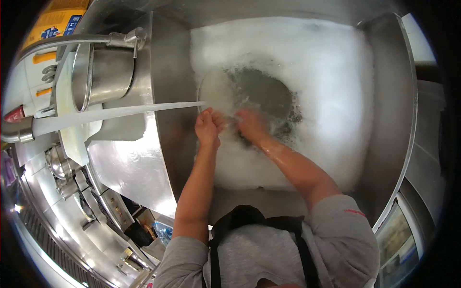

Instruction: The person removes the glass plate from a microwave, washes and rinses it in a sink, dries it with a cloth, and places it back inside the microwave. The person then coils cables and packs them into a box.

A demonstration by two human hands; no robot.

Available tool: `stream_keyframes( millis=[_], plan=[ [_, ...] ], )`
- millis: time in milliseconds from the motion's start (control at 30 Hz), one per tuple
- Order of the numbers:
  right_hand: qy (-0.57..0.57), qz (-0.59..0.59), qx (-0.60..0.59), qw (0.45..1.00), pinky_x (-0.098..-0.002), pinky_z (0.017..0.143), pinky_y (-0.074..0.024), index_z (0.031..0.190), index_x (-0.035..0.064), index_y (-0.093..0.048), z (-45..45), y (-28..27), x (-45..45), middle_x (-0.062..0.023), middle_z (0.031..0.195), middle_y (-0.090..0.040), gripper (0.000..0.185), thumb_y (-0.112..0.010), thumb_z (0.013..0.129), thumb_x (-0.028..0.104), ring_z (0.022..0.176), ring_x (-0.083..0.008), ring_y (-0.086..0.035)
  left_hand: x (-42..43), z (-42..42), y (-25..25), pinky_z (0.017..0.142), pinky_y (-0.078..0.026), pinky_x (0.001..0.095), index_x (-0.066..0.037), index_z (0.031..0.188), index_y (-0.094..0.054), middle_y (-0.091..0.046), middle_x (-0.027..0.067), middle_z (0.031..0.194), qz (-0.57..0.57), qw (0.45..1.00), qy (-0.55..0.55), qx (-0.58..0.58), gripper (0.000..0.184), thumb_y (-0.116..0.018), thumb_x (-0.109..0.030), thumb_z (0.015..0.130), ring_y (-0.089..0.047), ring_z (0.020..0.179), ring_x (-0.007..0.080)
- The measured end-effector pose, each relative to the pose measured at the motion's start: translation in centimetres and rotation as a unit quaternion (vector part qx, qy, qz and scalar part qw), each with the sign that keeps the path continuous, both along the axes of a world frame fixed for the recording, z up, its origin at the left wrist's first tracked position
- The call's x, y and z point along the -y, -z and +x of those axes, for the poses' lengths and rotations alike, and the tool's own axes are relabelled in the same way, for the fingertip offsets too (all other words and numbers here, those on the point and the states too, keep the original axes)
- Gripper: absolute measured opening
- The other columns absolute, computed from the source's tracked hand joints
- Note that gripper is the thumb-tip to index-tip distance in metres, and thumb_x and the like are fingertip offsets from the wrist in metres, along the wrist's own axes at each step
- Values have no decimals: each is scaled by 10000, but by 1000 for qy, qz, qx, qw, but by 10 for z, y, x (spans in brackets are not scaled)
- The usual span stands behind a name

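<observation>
Water (120, 113) pours from a wide metal spout (19, 129) at the left into a deep steel sink (177, 120) with white foam (331, 81) on its water. My left hand (209, 127) is closed at the end of the stream, beside the thin curved edge of a round object (199, 89). What its fingers hold is too unclear to name. My right hand (251, 125), smeared by motion, is just right of it at the dark, foam-free patch of water (269, 93). Its fingers and anything in them cannot be made out.
A large steel pot (110, 72) and a pale tray (72, 110) stand on the steel drainboard (129, 158) left of the sink. A metal pipe (72, 41) crosses above the pot. Metal utensils (62, 163) lie further down at the left.
</observation>
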State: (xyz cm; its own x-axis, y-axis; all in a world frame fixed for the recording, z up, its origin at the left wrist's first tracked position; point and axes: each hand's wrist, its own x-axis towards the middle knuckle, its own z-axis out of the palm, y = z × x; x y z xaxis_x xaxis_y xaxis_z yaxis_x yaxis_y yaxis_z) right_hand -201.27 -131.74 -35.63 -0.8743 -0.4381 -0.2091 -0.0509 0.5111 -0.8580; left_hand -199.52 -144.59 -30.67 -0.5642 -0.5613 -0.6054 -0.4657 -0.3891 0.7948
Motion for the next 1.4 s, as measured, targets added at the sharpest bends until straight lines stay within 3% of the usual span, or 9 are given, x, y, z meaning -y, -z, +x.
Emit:
stream_keyframes(
  millis=[367,500,633,733,833,1000,1233,1300,1400],
  plan=[
    [-41,27,10,999,-367,789,-401,965,42,-549,-7,-23,-4,-134,949,-533,277,-569,696,106,923,-332,-490,4,-1,7,437,-366,237,-7,1018,-372,-460,53,695,40,998,17,-36,234,-356,-202,889,-442,538,118],
    [104,-43,125,986,-382,768,-405,944,50,-558,-20,6,-11,-129,937,-533,276,-577,678,122,895,-323,-497,6,-1,2,469,-408,250,-6,1034,-382,-508,75,738,27,999,29,-29,254,-356,-212,887,-501,580,140],
    [-59,22,19,998,-391,738,-420,942,44,-560,-9,-31,-4,-142,936,-550,273,-573,672,84,887,-318,-507,0,-6,2,501,-436,257,-8,1047,-391,-545,94,793,7,1000,18,3,266,-350,-219,889,-548,635,167],
    [91,-51,179,978,-389,746,-414,917,79,-576,-15,13,-5,-127,935,-550,259,-587,658,92,868,-315,-508,6,-4,3,514,-442,265,-15,1040,-395,-548,89,799,7,1000,21,6,261,-343,-226,895,-555,648,171],
    [3,13,-8,1000,-386,773,-403,952,80,-561,-3,2,-6,-118,996,-534,293,-581,659,81,916,-310,-492,11,0,14,528,-444,276,-26,1030,-389,-539,82,794,59,998,29,-19,246,-341,-228,900,-550,645,171],
    [-37,6,47,998,-358,803,-396,988,76,-564,16,26,-20,-116,1073,-514,305,-580,692,144,1014,-301,-460,14,1,7,501,-410,262,-50,1066,-348,-519,75,776,60,997,39,-4,229,-352,-192,887,-517,611,151],
    [-42,194,192,961,-385,871,-357,1140,81,-479,-82,52,-34,-136,1182,-446,414,-505,747,210,1124,-309,-375,17,-23,-30,571,-452,289,-166,1309,-156,-491,124,1007,72,962,260,48,644,-411,4,742,-552,757,200],
    [-102,292,140,941,-414,876,-347,1169,80,-448,-78,42,-6,-153,1202,-420,441,-497,750,205,1134,-308,-363,16,-25,-31,623,-482,318,-200,1331,-114,-461,134,1094,82,950,298,45,725,-419,21,710,-566,837,233],
    [138,105,-163,971,-432,902,-318,1193,97,-423,-38,13,15,-175,1221,-386,440,-471,764,183,1154,-313,-333,18,-29,-27,650,-487,321,-233,1337,-89,-422,137,1166,91,942,322,3,761,-422,27,704,-558,882,249]
  ],
)
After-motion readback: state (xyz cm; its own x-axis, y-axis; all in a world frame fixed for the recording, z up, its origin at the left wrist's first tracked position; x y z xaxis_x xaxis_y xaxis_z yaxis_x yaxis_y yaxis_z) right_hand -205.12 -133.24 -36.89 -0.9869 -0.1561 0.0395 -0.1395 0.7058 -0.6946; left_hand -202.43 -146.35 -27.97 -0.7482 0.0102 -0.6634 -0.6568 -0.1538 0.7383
